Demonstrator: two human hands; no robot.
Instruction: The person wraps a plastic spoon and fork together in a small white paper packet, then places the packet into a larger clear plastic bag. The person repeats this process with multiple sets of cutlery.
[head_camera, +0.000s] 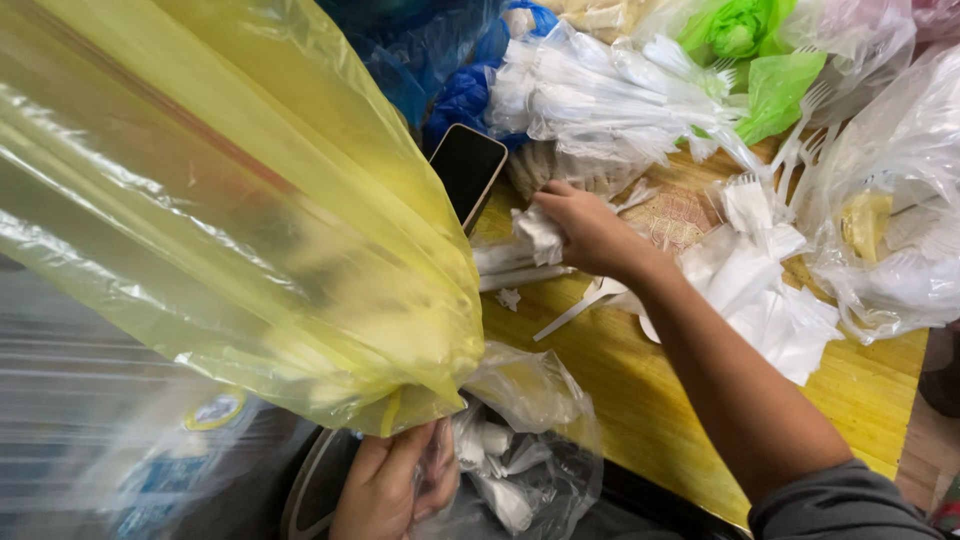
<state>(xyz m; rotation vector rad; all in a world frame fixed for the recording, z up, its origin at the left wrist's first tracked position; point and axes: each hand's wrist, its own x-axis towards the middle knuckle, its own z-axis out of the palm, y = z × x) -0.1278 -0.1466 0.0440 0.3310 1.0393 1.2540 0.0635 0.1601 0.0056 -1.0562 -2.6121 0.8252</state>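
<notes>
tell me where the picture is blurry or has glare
Head view: the yellow bag up close is soft and streaked with glare; the clear plastic at lower left is smeared; the right hand on wrapped cutlery and the phone are fairly sharp; the left hand is dim.

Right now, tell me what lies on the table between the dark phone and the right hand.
In the head view, the stretch from the phone to the right hand is bare yellow table, except for the white wrapped packet that the hand grips.
</notes>
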